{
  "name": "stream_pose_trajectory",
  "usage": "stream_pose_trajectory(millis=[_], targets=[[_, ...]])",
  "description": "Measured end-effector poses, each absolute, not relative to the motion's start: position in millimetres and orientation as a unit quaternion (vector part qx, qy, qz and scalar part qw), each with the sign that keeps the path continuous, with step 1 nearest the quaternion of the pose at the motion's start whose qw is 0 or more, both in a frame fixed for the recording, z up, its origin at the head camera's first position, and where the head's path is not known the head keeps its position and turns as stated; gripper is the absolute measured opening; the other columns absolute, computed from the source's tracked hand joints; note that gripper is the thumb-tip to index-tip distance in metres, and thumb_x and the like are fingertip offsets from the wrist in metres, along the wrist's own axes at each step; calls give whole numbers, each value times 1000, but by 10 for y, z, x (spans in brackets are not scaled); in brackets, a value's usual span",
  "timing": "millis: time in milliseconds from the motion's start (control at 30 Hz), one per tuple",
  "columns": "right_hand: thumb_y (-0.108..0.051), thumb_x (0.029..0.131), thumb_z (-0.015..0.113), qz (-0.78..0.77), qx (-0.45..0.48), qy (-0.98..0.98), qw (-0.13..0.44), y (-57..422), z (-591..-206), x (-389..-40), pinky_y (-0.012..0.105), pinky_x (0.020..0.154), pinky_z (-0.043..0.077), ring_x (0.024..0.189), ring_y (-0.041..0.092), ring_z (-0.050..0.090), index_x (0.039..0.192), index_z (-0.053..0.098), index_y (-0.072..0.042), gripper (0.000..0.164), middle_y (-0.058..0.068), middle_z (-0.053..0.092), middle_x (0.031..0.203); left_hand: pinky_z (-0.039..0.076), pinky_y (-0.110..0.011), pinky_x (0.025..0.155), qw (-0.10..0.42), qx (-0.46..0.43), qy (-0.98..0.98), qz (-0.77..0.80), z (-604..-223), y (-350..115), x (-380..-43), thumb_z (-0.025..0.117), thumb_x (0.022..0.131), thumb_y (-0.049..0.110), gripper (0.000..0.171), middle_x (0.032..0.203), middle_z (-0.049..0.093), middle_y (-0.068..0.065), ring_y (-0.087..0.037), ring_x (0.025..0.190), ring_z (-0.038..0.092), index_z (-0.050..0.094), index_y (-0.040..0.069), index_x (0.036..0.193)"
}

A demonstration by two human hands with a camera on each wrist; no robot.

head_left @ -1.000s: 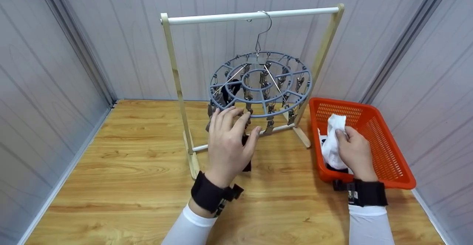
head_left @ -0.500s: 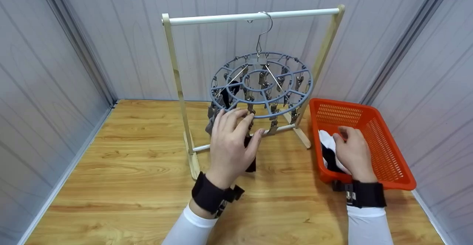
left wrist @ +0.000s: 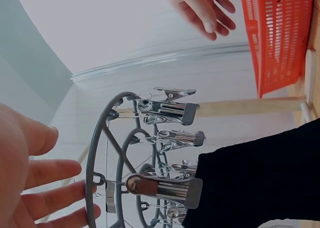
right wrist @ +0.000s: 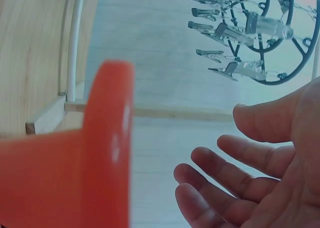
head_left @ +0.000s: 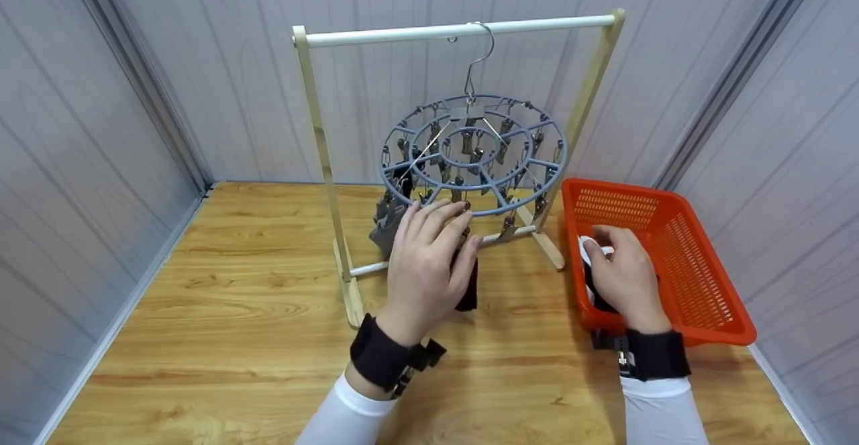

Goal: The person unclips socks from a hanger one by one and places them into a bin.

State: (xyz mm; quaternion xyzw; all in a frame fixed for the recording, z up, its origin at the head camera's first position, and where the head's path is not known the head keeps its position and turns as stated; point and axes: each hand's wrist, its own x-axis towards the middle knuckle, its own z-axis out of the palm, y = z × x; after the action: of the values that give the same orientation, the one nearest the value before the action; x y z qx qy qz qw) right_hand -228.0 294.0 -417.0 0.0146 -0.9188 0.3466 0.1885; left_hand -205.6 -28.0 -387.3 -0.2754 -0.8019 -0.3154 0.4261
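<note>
A round grey-blue clip hanger (head_left: 493,213) hangs by its hook. My left hand (head_left: 429,270) is at its front rim, fingers fairly straight, the fingertips meeting the ring; in the left wrist view the fingers (left wrist: 55,198) reach the ring with nothing gripped. A black sock (left wrist: 260,178) dangles from a metal clip (left wrist: 162,188) just beyond that hand. At the hanger's left hangs a grey sock (head_left: 387,227). My right hand (head_left: 624,277) hovers over the orange basket (head_left: 718,264), fingers loosely bent and holding nothing. Partly hidden below it lie a white sock (head_left: 585,247) and something black.
The hanger's hook (head_left: 488,45) sits on the white top bar (head_left: 402,34) of a wooden stand (head_left: 315,129). Several metal clips hang from the rings. The basket stands right of the stand on the wooden tabletop (head_left: 235,337), with panelled walls around.
My right hand has let the white sock drop into the basket and shifted a little left. The hanger has turned, its front and the black sock moving right with my left hand.
</note>
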Motion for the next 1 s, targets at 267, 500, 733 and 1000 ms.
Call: stream_pose_trajectory(millis=[267, 500, 733, 1000], targets=[[-20, 114, 65, 361, 27, -917, 170, 2855, -4147, -2253, 54, 103, 55, 118, 39, 68, 144, 67, 2, 38, 23, 66, 137, 42, -57, 127, 404, -329, -786, -332, -3858, -267, -2048, 72, 109, 17, 37, 147, 70, -17, -34, 142, 63, 73, 0, 141], [-19, 114, 64, 368, 43, -915, 161, 2794, -4141, -2221, 55, 105, 54, 124, 39, 65, 147, 65, 2, 39, 23, 65, 140, 41, -52, 129, 393, -372, -780, -315, -3874, -273, -2058, 68, 112, 21, 41, 153, 66, -18, -33, 150, 57, 68, -1, 147], [-13, 112, 67, 363, 67, -913, 174, 2698, -4170, -2246, 55, 104, 56, 123, 38, 66, 142, 68, 4, 34, 23, 68, 136, 36, -56, 131, 428, -331, -792, -281, -3839, -344, -2078, 73, 108, 21, 43, 150, 67, -20, -38, 148, 58, 69, -3, 143], [-18, 111, 71, 390, 102, -906, 131, 2546, -4220, -2258, 52, 100, 56, 121, 38, 68, 145, 67, 2, 39, 20, 69, 137, 39, -62, 127, 440, -256, -828, -237, -3848, -417, -2098, 70, 108, 24, 42, 145, 70, -21, -41, 140, 62, 70, -4, 141]])
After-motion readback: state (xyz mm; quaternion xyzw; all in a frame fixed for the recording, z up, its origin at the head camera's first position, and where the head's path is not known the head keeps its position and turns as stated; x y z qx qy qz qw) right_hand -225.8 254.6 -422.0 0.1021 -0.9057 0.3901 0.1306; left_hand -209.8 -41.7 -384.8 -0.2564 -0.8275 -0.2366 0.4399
